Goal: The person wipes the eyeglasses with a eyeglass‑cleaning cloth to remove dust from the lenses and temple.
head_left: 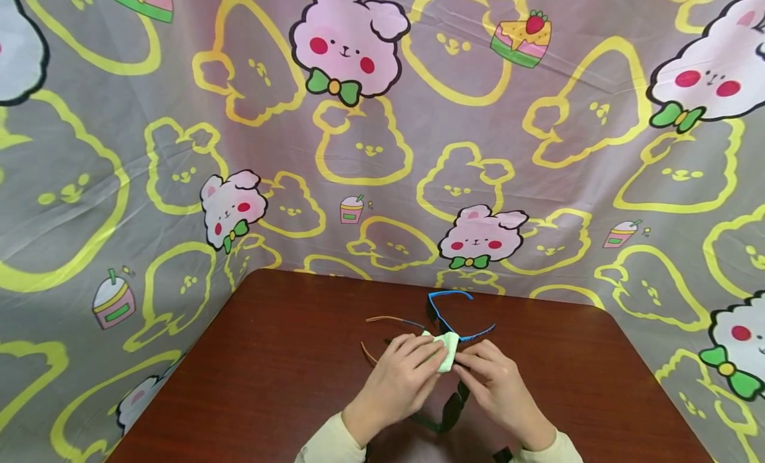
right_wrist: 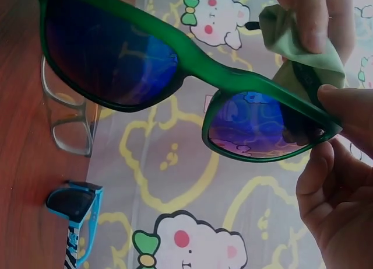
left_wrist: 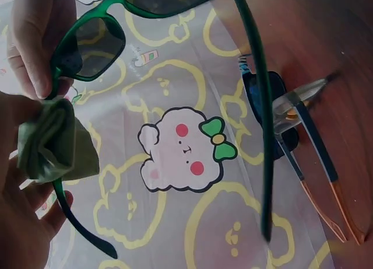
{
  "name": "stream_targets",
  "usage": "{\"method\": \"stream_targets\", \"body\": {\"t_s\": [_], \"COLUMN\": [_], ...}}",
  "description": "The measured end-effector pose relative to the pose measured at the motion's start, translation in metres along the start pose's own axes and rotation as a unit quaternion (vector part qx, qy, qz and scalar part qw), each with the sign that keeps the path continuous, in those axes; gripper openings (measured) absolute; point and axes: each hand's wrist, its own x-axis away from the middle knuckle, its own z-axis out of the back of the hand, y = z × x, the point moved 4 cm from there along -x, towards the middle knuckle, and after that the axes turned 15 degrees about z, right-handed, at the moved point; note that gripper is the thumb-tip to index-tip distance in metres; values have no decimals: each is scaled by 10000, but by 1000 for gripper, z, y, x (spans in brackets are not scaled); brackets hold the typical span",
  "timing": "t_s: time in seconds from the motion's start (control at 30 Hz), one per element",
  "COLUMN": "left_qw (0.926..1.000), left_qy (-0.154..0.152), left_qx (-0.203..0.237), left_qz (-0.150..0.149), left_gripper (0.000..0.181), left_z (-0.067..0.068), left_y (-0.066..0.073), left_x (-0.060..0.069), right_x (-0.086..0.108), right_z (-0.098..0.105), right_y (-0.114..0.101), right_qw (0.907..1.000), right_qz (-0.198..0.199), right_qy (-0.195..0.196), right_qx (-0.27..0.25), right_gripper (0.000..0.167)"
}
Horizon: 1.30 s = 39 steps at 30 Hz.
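Green-framed sunglasses (right_wrist: 227, 76) with dark bluish lenses are held up between both hands. My right hand (right_wrist: 344, 181) pinches the frame's corner at the hinge with thumb and fingers. Around one temple arm (left_wrist: 81, 231) a pale green cloth (left_wrist: 64, 143) is folded, and my left hand (left_wrist: 23, 193) grips it there; the arm's tip sticks out below the cloth. In the head view, the left hand (head_left: 403, 376) and the right hand (head_left: 499, 383) are close together, with the cloth (head_left: 448, 351) between them and the dark glasses (head_left: 452, 410) hanging below.
Blue-framed sunglasses (head_left: 439, 313) lie on the brown table (head_left: 269, 370) beyond the hands. Clear-framed glasses with orange-tipped arms (left_wrist: 317, 140) are on the table beside them. A small dark item (head_left: 503, 455) shows at the bottom edge near the right sleeve. A patterned curtain (head_left: 370, 204) stands behind the table.
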Motion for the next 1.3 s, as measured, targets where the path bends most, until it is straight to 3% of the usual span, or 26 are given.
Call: {"method": "stream_targets", "body": {"t_s": [0.2, 0.43, 0.57, 0.73, 0.87, 1.1, 1.3], "left_qw": [9999, 9997, 9992, 9966, 9938, 9908, 9918], "left_qy": [-51, 183, 386, 797, 1073, 1299, 1216], "left_qx": [-133, -151, 24, 47, -70, -98, -127], "left_qz": [10, -27, -112, -219, -267, -372, -362], "left_gripper": [32, 30, 26, 14, 16, 17, 18], "left_z": [-4, -7, -7, -5, -3, -3, -2], "left_y": [-1, -3, -2, -2, -4, -9, -9], "left_x": [1, 0, 0, -1, 0, 1, 2], "right_x": [0, -2, -3, -3, -1, 2, 4], "right_z": [-1, -2, -3, -4, -4, -2, -3], "right_y": [0, -1, -2, -4, -3, -2, 0], "right_qw": [10000, 9998, 9996, 9990, 9988, 9986, 9991], "right_qz": [-18, 107, 170, 315, 350, 372, 117], "right_qy": [-26, 42, 122, 188, 212, 270, 60], "right_qx": [-5, -148, -179, -244, -256, -254, -391], "right_gripper": [18, 11, 21, 15, 15, 13, 30]}}
